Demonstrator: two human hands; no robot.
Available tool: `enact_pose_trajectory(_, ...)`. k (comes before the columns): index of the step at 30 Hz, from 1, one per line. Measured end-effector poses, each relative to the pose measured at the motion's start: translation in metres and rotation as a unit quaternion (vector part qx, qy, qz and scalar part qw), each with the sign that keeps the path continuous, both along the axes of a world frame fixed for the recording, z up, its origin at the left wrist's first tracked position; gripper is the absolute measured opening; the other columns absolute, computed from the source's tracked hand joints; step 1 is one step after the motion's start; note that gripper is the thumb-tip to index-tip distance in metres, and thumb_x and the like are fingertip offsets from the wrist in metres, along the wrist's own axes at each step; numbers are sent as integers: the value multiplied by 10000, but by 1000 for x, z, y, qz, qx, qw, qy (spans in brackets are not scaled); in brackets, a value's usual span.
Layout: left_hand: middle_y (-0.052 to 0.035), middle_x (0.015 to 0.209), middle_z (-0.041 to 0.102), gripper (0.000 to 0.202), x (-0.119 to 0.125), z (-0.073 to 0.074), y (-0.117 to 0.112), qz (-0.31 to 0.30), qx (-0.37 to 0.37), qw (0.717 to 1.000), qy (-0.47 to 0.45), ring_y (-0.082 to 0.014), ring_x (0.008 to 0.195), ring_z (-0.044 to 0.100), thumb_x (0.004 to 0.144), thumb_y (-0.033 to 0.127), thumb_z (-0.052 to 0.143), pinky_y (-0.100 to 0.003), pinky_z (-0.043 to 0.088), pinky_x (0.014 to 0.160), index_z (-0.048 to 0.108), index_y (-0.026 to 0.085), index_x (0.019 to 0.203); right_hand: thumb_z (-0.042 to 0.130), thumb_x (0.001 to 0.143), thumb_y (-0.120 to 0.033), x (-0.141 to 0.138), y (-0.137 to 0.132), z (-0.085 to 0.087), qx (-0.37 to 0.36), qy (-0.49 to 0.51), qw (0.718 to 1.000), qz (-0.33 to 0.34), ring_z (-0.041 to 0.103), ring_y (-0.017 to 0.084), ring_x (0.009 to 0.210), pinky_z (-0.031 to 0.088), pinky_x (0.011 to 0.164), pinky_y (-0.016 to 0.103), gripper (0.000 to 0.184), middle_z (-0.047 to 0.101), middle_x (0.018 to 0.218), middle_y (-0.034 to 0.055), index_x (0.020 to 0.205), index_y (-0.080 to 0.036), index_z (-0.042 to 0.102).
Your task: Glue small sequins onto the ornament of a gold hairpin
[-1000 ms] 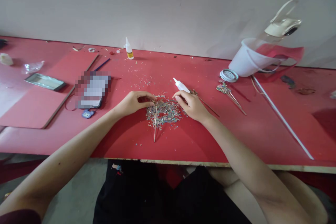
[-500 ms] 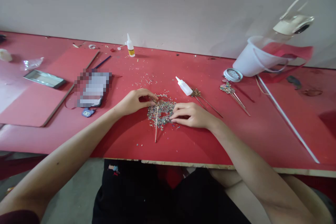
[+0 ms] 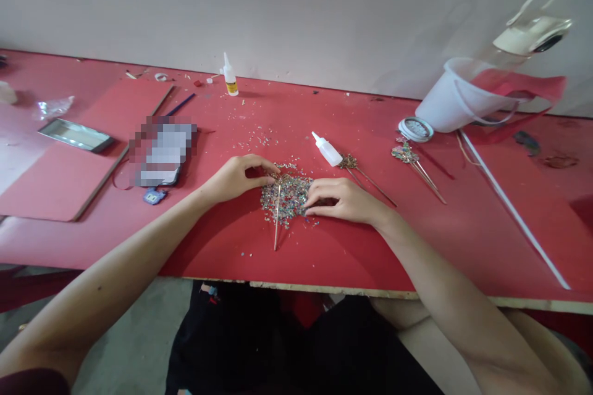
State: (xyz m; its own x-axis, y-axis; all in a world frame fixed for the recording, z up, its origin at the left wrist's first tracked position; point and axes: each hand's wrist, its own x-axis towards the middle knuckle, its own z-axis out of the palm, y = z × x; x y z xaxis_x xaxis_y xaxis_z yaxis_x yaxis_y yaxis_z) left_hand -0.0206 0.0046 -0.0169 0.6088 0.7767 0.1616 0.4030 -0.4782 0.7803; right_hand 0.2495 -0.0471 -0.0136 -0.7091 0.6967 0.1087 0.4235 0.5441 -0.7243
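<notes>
My left hand (image 3: 241,178) pinches the ornate head of a gold hairpin (image 3: 277,216) between thumb and fingers. The pin's prong points down toward the table's front edge, over a pile of small shiny multicoloured chips (image 3: 290,197). At the right side of that pile, my right hand (image 3: 338,199) has its fingers bent and its fingertips together among the chips. Whatever is between them is too small to make out. Just beyond the right hand a small white glue bottle (image 3: 328,151) leans on the head of a second gold hairpin (image 3: 348,162).
Another hairpin, with a chip-covered head (image 3: 404,152), lies to the right near a round white container (image 3: 416,129) and a white bucket (image 3: 454,99). A yellow-labelled glue bottle (image 3: 231,80) stands at the back. Leftward are a phone (image 3: 164,154) and a shallow box (image 3: 75,135).
The bare red gap in the middle of the chip pile has become smaller. My right hand has shifted slightly right; my left hand stays at the hairpin. The view has moved a little.
</notes>
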Motion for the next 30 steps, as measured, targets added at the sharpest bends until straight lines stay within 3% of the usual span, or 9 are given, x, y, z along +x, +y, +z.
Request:
enact_pose_trajectory(5,-34,972,726,217,0,-1,0,-1,-2,1000,-3,-142,917,661,828,330,648,-263,501,871,685,181,981,623,867,-331,2,3,-1,52,13,994,-90,599,135,845,467,801,298,143,632,931,34,911,-212,689)
enact_pose_trajectory(11,-31,969,722,204,1,3,-1,9,-3,1000,-2,-135,900,660,821,306,652,-253,505,857,686,179,977,629,863,-328,5,3,3,11,2,1000,-8,602,122,811,472,756,272,132,631,897,22,864,-224,709)
enact_pose_trajectory(18,-32,962,729,199,2,6,-3,15,-7,1000,10,-135,891,665,814,304,657,-253,508,858,689,177,964,635,859,-331,4,3,3,44,2,995,-84,585,118,807,457,738,267,142,632,914,27,912,-212,692)
enact_pose_trajectory(25,-38,951,736,218,2,6,-3,16,-13,1000,8,-145,891,674,811,311,656,-262,518,852,685,173,976,618,868,-339,3,2,5,20,-11,999,-31,594,131,803,458,720,275,146,651,895,33,872,-210,685)
enact_pose_trajectory(30,-36,950,736,213,2,7,-3,15,-18,1000,5,-144,892,676,813,310,651,-260,519,851,688,172,971,620,865,-336,5,3,4,20,-16,999,-27,600,131,804,464,726,277,147,656,897,33,865,-208,691)
